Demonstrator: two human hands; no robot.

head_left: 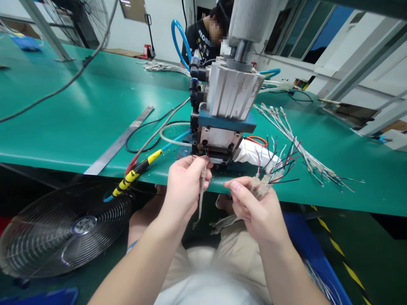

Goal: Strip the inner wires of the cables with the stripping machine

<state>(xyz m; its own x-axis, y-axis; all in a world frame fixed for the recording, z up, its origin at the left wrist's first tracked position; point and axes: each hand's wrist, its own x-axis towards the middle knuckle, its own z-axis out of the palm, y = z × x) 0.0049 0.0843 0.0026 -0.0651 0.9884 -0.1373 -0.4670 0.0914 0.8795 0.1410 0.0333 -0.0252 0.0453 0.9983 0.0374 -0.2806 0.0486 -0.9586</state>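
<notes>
At the mouth of a pneumatic press (233, 91), my left hand (187, 182) pinches a thin cable (201, 197). Its upper end points into the lower jaw of the press, and its tail hangs below my fingers. My right hand (259, 207) is closed around a bundle of cables with clear connectors (262, 184). Red, black and white wire ends fan out above that hand, while part of the bundle hangs down below the table edge. My right thumb and forefinger are near each other; whether something small is between them I cannot make out.
More cables (295, 144) lie on the green table (79, 106) at the right. A steel ruler (119, 142) and a yellow-black taped air hose (136, 173) are to the left. A floor fan (73, 228) stands below. Another person (203, 40) is behind the press.
</notes>
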